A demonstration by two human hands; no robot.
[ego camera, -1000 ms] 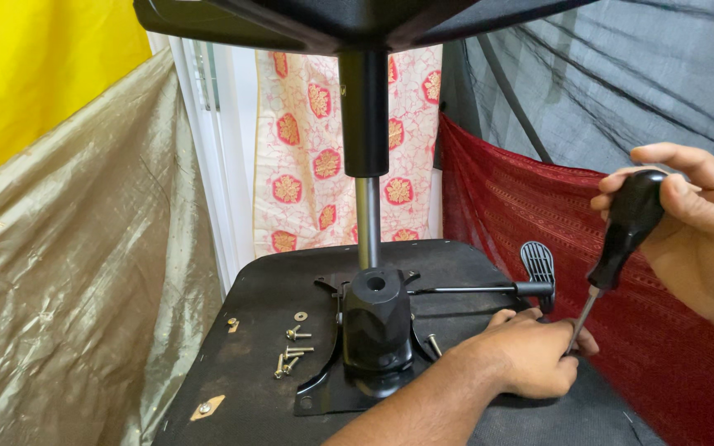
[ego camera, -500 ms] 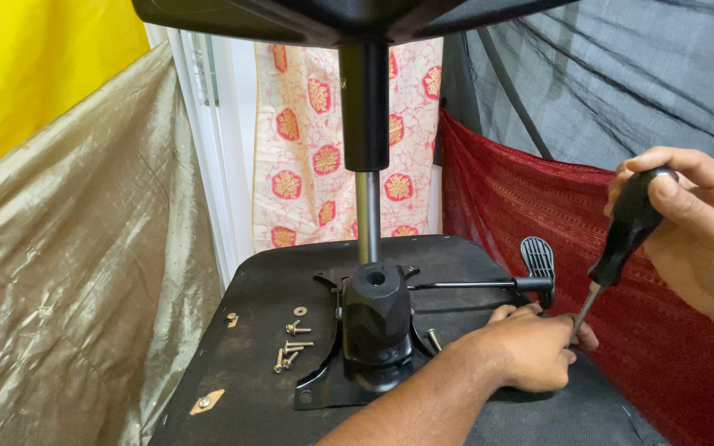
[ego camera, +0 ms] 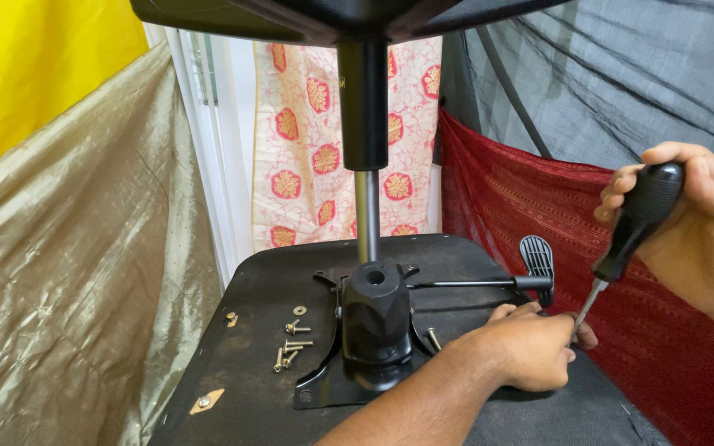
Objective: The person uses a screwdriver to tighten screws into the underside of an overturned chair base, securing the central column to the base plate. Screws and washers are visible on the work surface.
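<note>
Draped cloths enclosed the work area: a gold sheet (ego camera: 68, 248) at left, a floral curtain (ego camera: 307, 140) behind, and a red cloth (ego camera: 530, 215) under dark netting at right. An upturned chair seat (ego camera: 266, 289), black and flat, served as the work surface, with its tilt mechanism (ego camera: 373, 322) on a mounting plate and the gas-lift column (ego camera: 365, 165) rising from it to the chair base above. A lever with a ribbed paddle (ego camera: 539, 260) projected to the right. The step in hand appeared to be driving or loosening a fastener at the plate's right edge. The right hand (ego camera: 704, 223) was clenched around the black handle of a screwdriver (ego camera: 634, 223), wrist raised, the shaft slanting down and to the left. The left hand (ego camera: 526, 351), forearm reaching in from below, lay knuckles up over the plate with fingers curled about the shaft's tip; whether it pinched a screw could not be told. Loose screws and washers (ego camera: 291, 343) lay near the plate's left side. A further turn would call for the tip seated squarely, with steady downward pressure.
</note>
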